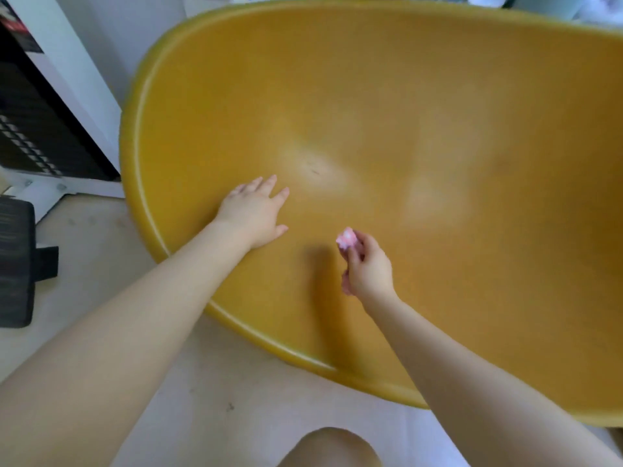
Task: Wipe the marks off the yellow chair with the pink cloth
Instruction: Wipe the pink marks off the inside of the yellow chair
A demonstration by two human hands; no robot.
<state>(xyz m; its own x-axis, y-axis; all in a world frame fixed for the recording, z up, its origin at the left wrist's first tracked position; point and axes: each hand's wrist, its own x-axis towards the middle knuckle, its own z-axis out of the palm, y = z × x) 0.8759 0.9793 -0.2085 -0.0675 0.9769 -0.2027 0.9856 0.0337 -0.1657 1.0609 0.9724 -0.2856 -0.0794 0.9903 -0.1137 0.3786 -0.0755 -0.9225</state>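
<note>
The yellow chair [421, 106] fills most of the view, its curved seat facing me. Small dark marks [313, 168] sit in a pale shiny patch near the seat's middle. My left hand [254, 212] lies flat on the seat, fingers spread, just left of and below the marks. My right hand [367, 264] hovers over the front part of the seat, fingers closed on a small bunched pink cloth [346, 239] that pokes out above my fingertips. The cloth is below and right of the marks, not touching them.
A white cabinet with a black panel [43, 106] stands left of the chair. A black object [17, 261] lies on the pale floor [101, 271] at far left. My knee [330, 446] shows at the bottom edge.
</note>
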